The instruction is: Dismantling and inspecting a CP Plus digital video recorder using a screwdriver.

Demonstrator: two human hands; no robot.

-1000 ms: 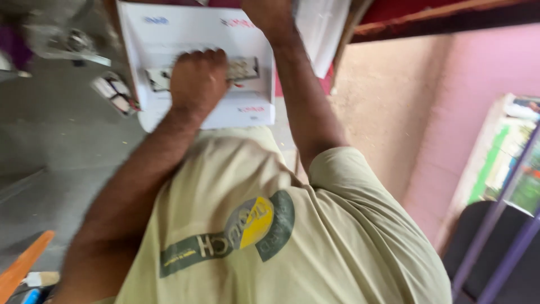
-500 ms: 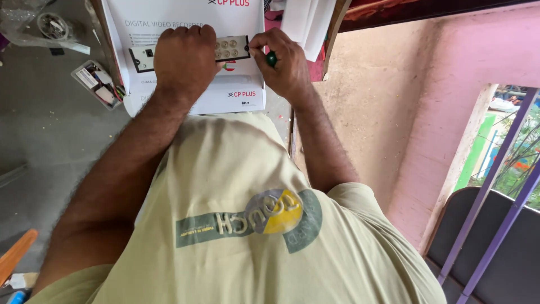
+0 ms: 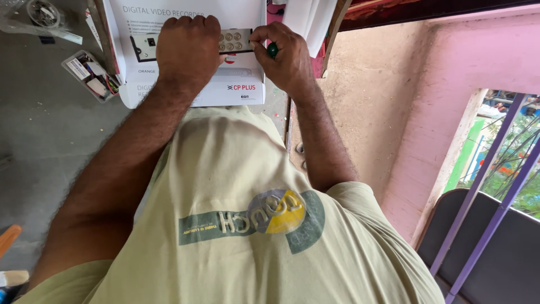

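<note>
A flat pale device [image 3: 235, 40] with rows of round connectors lies on a white cardboard box [image 3: 185, 95] in front of my chest. My left hand [image 3: 188, 48] presses down on the device's middle, fingers curled over its far edge, hiding most of it. At the device's right end, my right hand [image 3: 287, 59] pinches a small green-handled tool [image 3: 272, 50]. The tool's tip is hidden by my fingers.
A clear plastic parts case [image 3: 90, 76] and a plastic bag holding a coil [image 3: 39, 14] lie on the grey floor at the left. An orange handle [image 3: 8, 239] pokes in at lower left. A pink wall [image 3: 439, 112] and purple window bars [image 3: 495, 186] are on the right.
My right hand came down from beyond the box's top edge to the device's right end, with the green tool in it. My left hand stayed on the device.
</note>
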